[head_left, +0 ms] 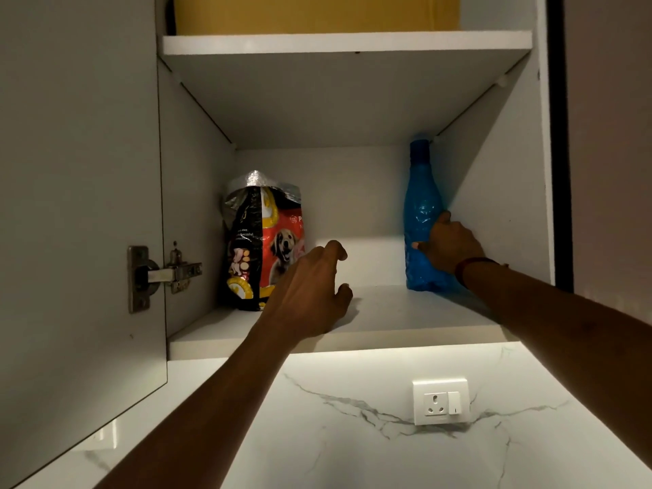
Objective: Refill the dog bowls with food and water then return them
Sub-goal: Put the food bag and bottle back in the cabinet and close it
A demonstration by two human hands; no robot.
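A dog food bag [259, 241], black and red with a dog's picture and a crumpled silver top, stands upright at the left of the lower cabinet shelf [381, 326]. My left hand [310, 294] hovers just right of the bag with fingers spread, holding nothing. A tall blue water bottle [421, 199] stands at the right of the same shelf, against the side wall. My right hand [451, 245] is wrapped around the bottle's lower half. No dog bowls are in view.
The cabinet door [77, 206] stands open at the left, with a metal hinge [165, 273]. An upper shelf [345, 42] carries a yellow box [317, 12]. Below the cabinet is a white marble wall with a power socket [441, 402].
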